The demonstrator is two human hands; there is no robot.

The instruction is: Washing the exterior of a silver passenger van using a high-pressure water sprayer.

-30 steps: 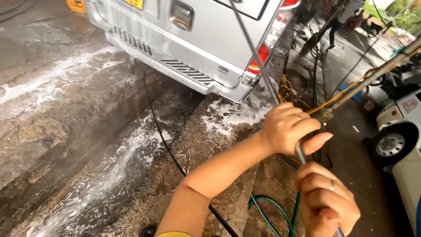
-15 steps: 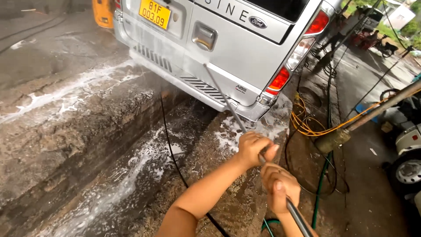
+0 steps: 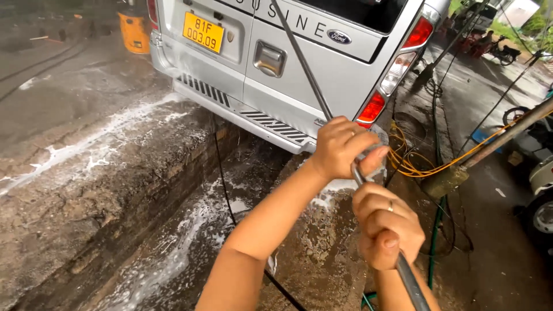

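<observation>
Lance (both hands) near bumper

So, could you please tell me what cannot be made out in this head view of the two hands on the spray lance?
- Lance tip: cut off by the top edge.
- Lance grip: covered by the left hand and right hand.
- Lance's lower end and its hose joint: cut off by the bottom edge.
- Silver van roof and front: outside the frame.
- Far-right white vehicle: cut by the right edge.
</observation>
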